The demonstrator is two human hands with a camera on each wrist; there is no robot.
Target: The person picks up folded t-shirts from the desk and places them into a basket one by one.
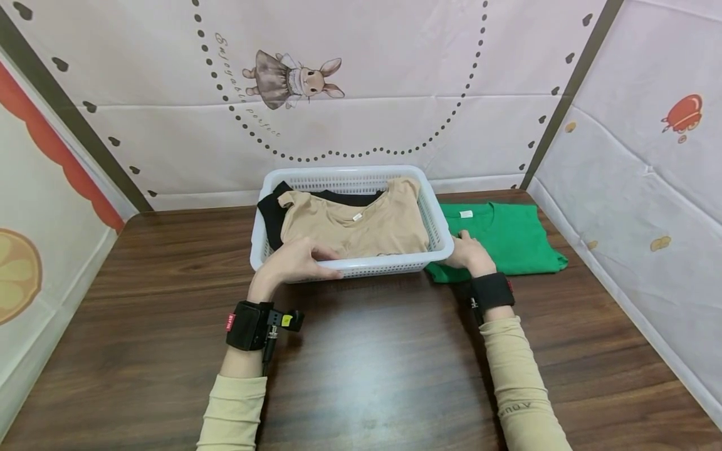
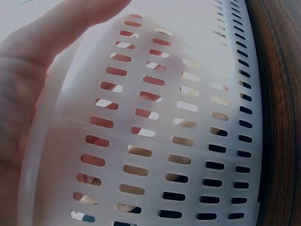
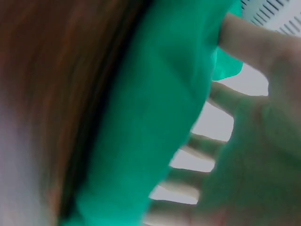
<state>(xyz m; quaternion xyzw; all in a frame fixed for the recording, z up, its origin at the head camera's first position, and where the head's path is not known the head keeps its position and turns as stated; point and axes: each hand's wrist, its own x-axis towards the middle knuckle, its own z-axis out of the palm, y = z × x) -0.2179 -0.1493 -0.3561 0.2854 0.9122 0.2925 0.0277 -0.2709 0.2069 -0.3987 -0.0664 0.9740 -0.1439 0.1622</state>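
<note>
A white perforated plastic basket stands at the back of the table with a beige shirt lying in it over a black garment. My left hand grips the basket's front rim, thumb on the outside and the other fingers over the inner side. Seen up close, the slotted basket wall fills the left wrist view. A folded green shirt lies right of the basket. My right hand is over its left part, and the spread fingers touch the cloth, their tips hidden behind it.
The brown wooden table extends in front of the basket. A printed curtain hangs behind it, and more white sheeting encloses the right side, close to the green shirt.
</note>
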